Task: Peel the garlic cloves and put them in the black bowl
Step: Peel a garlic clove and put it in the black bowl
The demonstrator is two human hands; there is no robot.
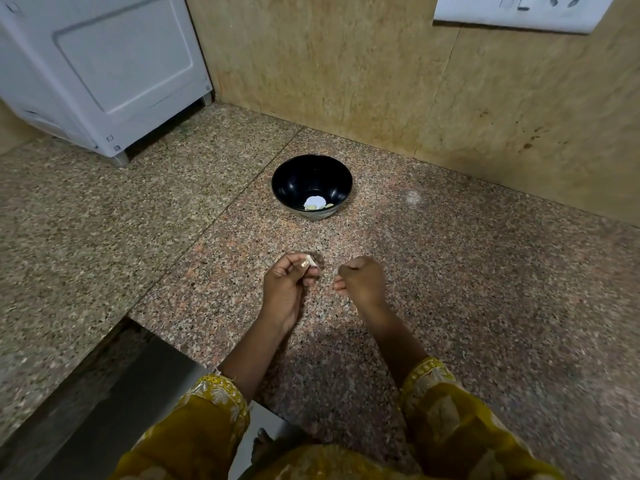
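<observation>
A black bowl (311, 183) stands on the speckled granite counter (450, 271), near the back wall, with a few pale peeled garlic cloves (317, 206) at its bottom. In front of the bowl, my left hand (285, 285) pinches a small white garlic clove (309, 262) between thumb and fingertips. Just to its right, my right hand (362, 280) is curled into a loose fist with its knuckles up; a pale scrap shows at its fingertips, and I cannot tell whether it holds it.
A white appliance (104, 71) stands at the back left of the counter. A beige stone wall (381, 71) runs behind the bowl, with a white switch plate (519, 12) at the top right. A metal sink edge (114, 393) lies at the lower left.
</observation>
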